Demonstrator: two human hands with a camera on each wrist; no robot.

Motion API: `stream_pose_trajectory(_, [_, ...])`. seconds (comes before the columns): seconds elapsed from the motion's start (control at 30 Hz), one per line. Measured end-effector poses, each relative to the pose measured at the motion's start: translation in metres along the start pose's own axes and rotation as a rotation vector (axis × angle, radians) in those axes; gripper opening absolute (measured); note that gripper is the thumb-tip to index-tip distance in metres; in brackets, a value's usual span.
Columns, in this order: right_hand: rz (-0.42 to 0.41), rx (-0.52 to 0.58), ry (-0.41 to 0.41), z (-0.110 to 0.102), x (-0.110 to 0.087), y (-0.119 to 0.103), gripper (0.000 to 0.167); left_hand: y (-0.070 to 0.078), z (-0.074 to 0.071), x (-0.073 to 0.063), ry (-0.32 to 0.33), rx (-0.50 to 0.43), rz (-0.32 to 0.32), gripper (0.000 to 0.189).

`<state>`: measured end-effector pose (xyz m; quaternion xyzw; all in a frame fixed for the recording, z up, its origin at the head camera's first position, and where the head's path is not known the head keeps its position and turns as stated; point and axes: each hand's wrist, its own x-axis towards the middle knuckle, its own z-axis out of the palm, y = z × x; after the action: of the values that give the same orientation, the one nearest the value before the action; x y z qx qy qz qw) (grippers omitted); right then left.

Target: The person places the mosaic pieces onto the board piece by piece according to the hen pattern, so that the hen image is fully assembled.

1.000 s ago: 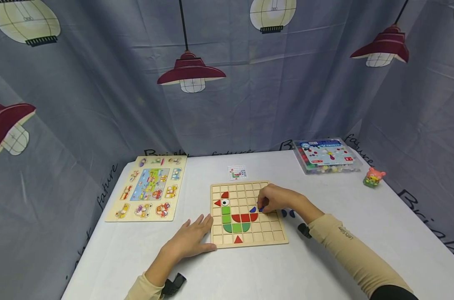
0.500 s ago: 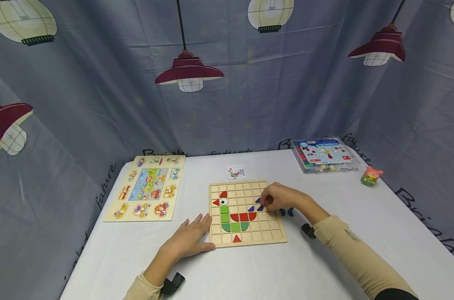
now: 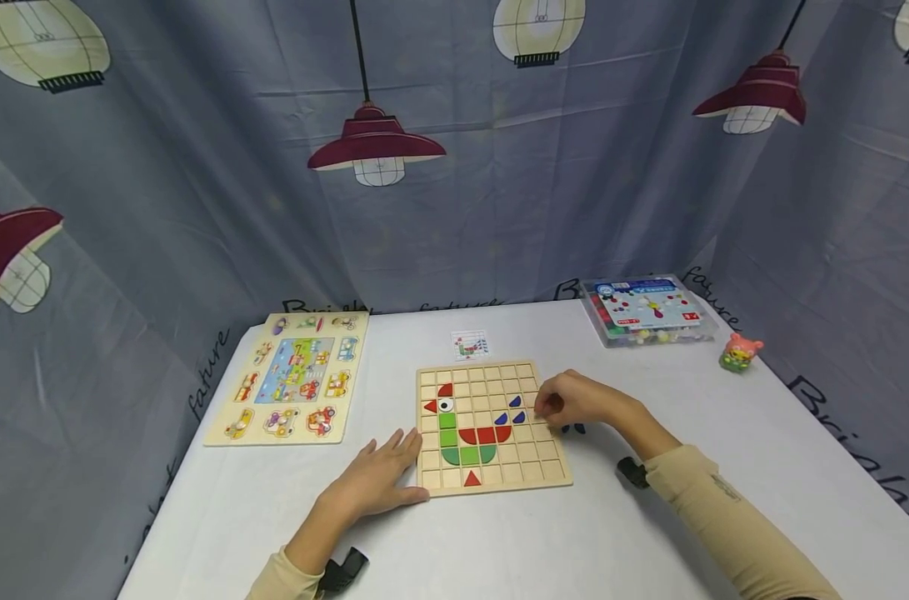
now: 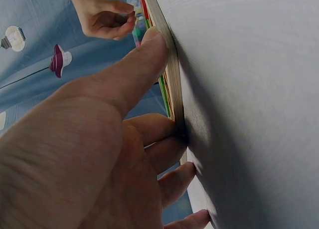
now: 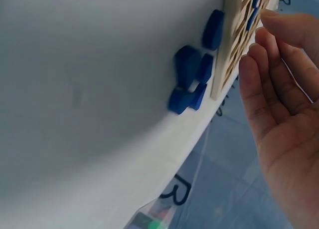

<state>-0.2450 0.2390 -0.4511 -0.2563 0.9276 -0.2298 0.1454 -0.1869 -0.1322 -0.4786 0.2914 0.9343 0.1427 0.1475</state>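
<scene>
A square wooden grid board point(image 3: 529, 474) lies on the white table, bearing a bird-like figure of red pieces point(image 3: 486, 436), green pieces point(image 3: 448, 437) and a white eye piece point(image 3: 446, 405). Three blue pieces point(image 3: 519, 417) sit in cells right of the figure. My left hand point(image 3: 373, 477) touches the board's left edge and near corner, its fingers fairly straight. Over the right edge hovers my right hand point(image 3: 583, 402), fingers loosely bent; the right wrist view shows nothing between them. Several loose blue pieces point(image 5: 188, 67) lie on the table beside the board, mostly hidden from the head view.
A small picture card point(image 3: 470, 344) lies behind the board. To the left is a vehicle puzzle board point(image 3: 255, 417). At the back right stand a clear plastic box point(image 3: 649, 311) and a pink-and-green toy figure point(image 3: 740, 352). A patterned curtain point(image 3: 454, 233) hangs behind the table.
My right hand has let go of a blue piece on the grid and moved right to the board's edge, uncovering three blue pieces. My left hand stays against the board.
</scene>
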Motion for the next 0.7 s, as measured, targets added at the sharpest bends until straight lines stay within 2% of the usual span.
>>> stream_pose_trajectory(0.27, [0.047, 0.034, 0.021, 0.001, -0.011, 0.009, 0.014, -0.002, 0.001, 0.000, 0.001, 0.001, -0.006, 0.086])
stream_pose_trajectory(0.5, [0.103, 0.060, 0.000, 0.005, -0.016, 0.012, 0.017, -0.004, 0.003, -0.001, 0.009, -0.010, 0.002, 0.086])
stream_pose_trajectory(0.7, [0.103, 0.027, 0.005, 0.005, -0.025, 0.018, 0.013, -0.002, 0.001, 0.000, 0.005, -0.005, 0.004, 0.086])
